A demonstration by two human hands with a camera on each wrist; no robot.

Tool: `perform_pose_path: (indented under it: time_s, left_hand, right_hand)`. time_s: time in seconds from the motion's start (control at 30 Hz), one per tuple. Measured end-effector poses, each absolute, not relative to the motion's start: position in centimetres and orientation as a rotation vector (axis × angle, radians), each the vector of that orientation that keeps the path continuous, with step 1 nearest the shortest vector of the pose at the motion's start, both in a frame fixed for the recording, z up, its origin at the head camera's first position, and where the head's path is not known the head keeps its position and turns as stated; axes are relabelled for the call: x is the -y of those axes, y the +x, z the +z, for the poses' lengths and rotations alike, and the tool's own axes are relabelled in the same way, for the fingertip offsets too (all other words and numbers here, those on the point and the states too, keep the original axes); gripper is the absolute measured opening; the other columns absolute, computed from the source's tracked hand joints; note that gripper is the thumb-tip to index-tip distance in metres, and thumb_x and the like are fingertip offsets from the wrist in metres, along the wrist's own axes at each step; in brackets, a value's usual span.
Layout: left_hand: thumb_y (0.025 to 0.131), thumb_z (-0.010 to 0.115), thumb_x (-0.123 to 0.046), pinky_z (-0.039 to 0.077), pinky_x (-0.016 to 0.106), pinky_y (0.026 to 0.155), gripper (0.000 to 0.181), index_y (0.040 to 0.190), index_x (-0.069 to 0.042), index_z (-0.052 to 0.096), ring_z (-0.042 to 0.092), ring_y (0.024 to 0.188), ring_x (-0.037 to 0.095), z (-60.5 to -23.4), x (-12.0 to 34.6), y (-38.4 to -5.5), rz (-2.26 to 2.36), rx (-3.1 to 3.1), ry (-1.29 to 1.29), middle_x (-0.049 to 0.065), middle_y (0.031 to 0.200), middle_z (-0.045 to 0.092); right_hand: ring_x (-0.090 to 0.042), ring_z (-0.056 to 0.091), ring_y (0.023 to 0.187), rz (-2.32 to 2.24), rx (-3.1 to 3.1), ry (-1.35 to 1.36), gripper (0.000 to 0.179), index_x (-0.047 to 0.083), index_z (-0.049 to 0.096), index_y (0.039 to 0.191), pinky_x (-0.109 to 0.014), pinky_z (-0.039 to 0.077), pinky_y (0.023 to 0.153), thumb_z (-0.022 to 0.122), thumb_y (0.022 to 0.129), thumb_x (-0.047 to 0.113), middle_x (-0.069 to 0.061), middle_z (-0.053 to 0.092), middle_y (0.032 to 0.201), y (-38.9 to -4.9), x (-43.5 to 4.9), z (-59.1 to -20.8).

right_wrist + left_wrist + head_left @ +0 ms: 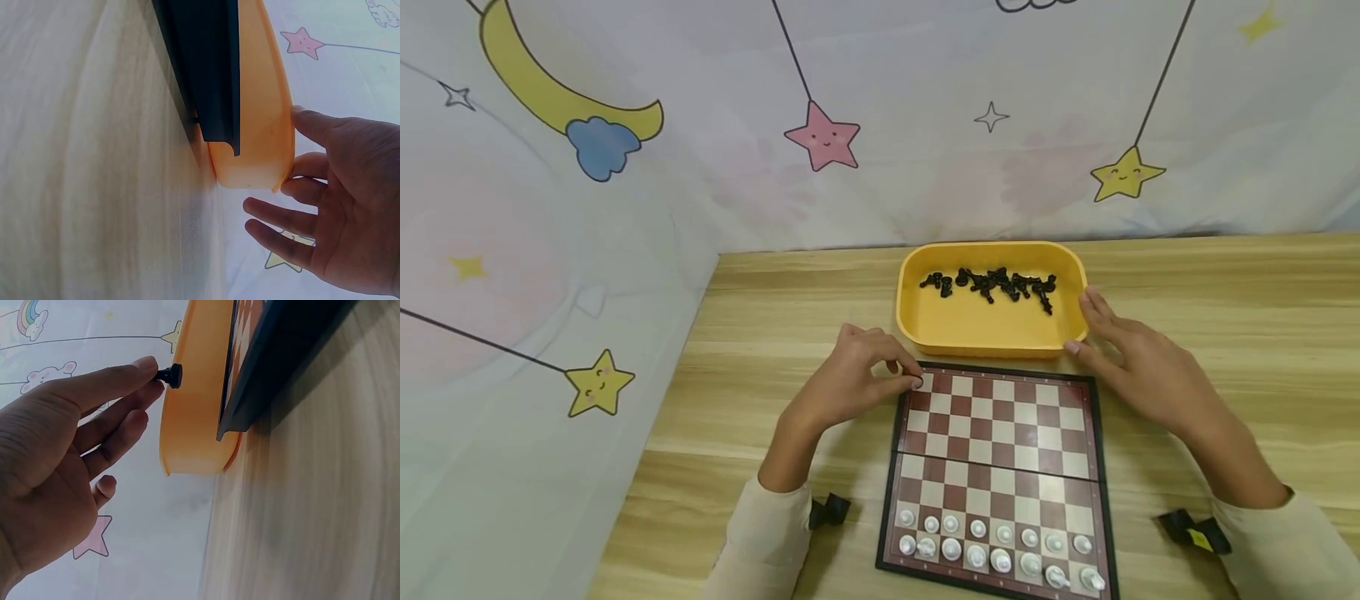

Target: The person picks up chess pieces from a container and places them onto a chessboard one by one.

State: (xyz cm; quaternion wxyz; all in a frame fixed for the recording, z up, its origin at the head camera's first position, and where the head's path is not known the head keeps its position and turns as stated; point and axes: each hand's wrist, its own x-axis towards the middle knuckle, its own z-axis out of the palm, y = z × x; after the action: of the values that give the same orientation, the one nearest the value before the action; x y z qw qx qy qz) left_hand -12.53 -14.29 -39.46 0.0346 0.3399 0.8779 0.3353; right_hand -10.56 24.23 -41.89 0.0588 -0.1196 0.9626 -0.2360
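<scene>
My left hand [850,375] pinches a small black chess piece [174,375] between thumb and fingertips, its round base facing away from the hand. In the head view that hand is over the far left corner of the chessboard [997,461], and the fingers mostly hide the piece. White chess pieces [976,556] stand in two rows along the board's near side. Beyond the board lies a yellow tray [985,333] with several black chess pieces [992,283] heaped inside. My right hand [1150,375] rests its thumb and fingertips on the tray's right end, fingers spread and relaxed.
The tray stands just past the board's far edge on a wood-grain table [775,308]. Behind the table hangs a pale cloth [925,192] printed with stars, and it continues along the left side. Black straps [1195,532] show near both wrists.
</scene>
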Motion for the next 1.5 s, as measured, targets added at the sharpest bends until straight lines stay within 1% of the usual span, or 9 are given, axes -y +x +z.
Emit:
perform_pose_path:
  time_s: [0.17, 0.37, 0.57, 0.77, 1.0, 1.23, 1.5]
  left_hand:
    - [0.091, 0.087, -0.018, 0.026, 0.039, 0.090, 0.006, 0.095, -0.020, 0.083, 0.065, 0.087, 0.009, -39.69, 13.94, -12.61, 0.935, -2.678, 1.022, -0.012, 0.091, 0.078]
    - [0.091, 0.086, -0.017, 0.030, 0.039, 0.089, 0.007, 0.097, -0.019, 0.084, 0.068, 0.091, 0.012, -39.66, 13.71, -12.59, 0.831, -2.663, 1.023, -0.011, 0.094, 0.079]
    - [0.091, 0.086, -0.017, 0.033, 0.039, 0.092, 0.006, 0.095, -0.022, 0.084, 0.068, 0.090, 0.010, -39.87, 13.68, -12.55, 0.771, -2.643, 1.025, -0.013, 0.093, 0.078]
    - [0.090, 0.087, -0.016, 0.033, 0.040, 0.091, 0.007, 0.093, -0.022, 0.083, 0.068, 0.091, 0.009, -40.29, 13.66, -12.42, 0.752, -2.629, 1.039, -0.013, 0.093, 0.078]
    - [0.090, 0.087, -0.017, 0.034, 0.040, 0.089, 0.008, 0.092, -0.023, 0.083, 0.068, 0.088, 0.010, -40.11, 13.57, -12.44, 0.723, -2.644, 1.068, -0.013, 0.090, 0.077]
    - [0.090, 0.087, -0.015, 0.032, 0.039, 0.088, 0.008, 0.093, -0.020, 0.083, 0.068, 0.087, 0.010, -40.02, 13.58, -12.32, 0.740, -2.626, 1.040, -0.011, 0.090, 0.078]
    - [0.090, 0.087, -0.018, 0.034, 0.039, 0.089, 0.007, 0.095, -0.022, 0.083, 0.070, 0.089, 0.012, -39.68, 13.85, -12.21, 0.720, -2.649, 1.029, -0.011, 0.092, 0.079]
  right_hand:
    - [-0.060, 0.038, 0.147, -0.708, -2.922, -0.360, 0.076, 0.014, 0.020, 0.170, -0.078, 0.035, 0.111, 0.047, 0.111, 0.055, -0.010, 0.018, 0.177, -10.54, -24.15, -41.76]
    - [-0.060, 0.037, 0.147, -0.696, -2.916, -0.348, 0.077, 0.014, 0.019, 0.170, -0.078, 0.034, 0.112, 0.046, 0.111, 0.056, -0.008, 0.015, 0.177, -10.61, -24.14, -41.49]
    - [-0.060, 0.038, 0.147, -0.702, -2.919, -0.357, 0.076, 0.014, 0.020, 0.170, -0.078, 0.034, 0.112, 0.046, 0.111, 0.055, -0.010, 0.017, 0.177, -10.67, -24.12, -41.53]
    - [-0.060, 0.037, 0.147, -0.702, -2.905, -0.361, 0.077, 0.014, 0.018, 0.170, -0.078, 0.035, 0.112, 0.045, 0.111, 0.056, -0.010, 0.016, 0.177, -10.65, -24.19, -41.76]
    - [-0.060, 0.036, 0.148, -0.680, -2.912, -0.348, 0.077, 0.015, 0.017, 0.170, -0.078, 0.034, 0.112, 0.044, 0.111, 0.057, -0.010, 0.015, 0.177, -10.70, -24.28, -41.75]
    - [-0.060, 0.035, 0.148, -0.695, -2.891, -0.347, 0.077, 0.016, 0.015, 0.170, -0.078, 0.033, 0.113, 0.043, 0.112, 0.057, -0.008, 0.013, 0.177, -10.62, -24.10, -41.74]
    - [-0.060, 0.035, 0.149, -0.695, -2.892, -0.340, 0.078, 0.015, 0.016, 0.170, -0.078, 0.033, 0.113, 0.044, 0.111, 0.057, -0.010, 0.014, 0.177, -10.65, -23.98, -41.72]
